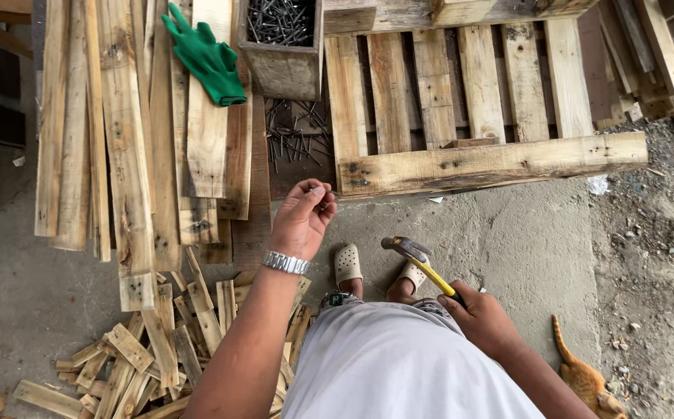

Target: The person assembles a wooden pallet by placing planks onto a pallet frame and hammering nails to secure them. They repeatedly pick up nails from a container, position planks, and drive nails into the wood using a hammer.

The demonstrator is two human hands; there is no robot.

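Observation:
My left hand (303,215) is raised in front of a wooden pallet (492,163), fingers pinched together on what look like small nails. A metal watch sits on that wrist. My right hand (483,316) grips the yellow handle of a claw hammer (412,251), whose steel head points left above my feet in pale clogs. A wooden box (283,70) full of dark nails stands beyond the left hand, with loose nails (297,132) scattered below it.
Long planks (120,124) lie stacked at the left with a green glove (207,56) on top. Short wood offcuts (151,349) are piled on the concrete at lower left. An orange cat (583,378) sits at lower right beside gravel.

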